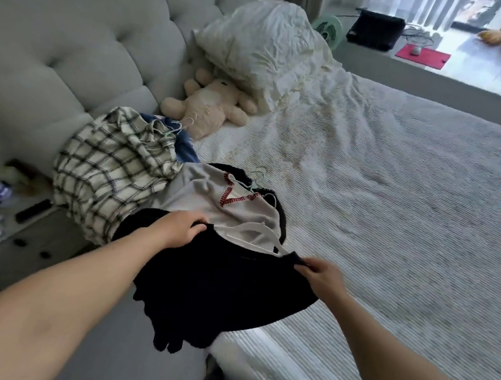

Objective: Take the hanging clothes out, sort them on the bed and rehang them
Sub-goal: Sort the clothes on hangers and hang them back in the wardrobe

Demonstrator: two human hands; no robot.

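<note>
A black garment [219, 287] is stretched between my two hands over the near edge of the bed [393, 202]. My left hand [183, 229] grips its left shoulder, and my right hand [319, 274] pinches its right shoulder. A white hanger [257, 233] shows at the garment's neck, lying on a grey top with red stitching [230, 200]. Behind these lies a cream and dark plaid shirt [111, 168], with a blue garment [183, 144] and thin wire hanger hooks beneath it.
A tufted grey headboard [73, 53] runs along the left. A plush bear [211, 104] and a crumpled pillow [255, 48] lie at the head of the bed. A nightstand [6, 229] with small items stands at the left. A window ledge [436, 60] holds a fan and a black box.
</note>
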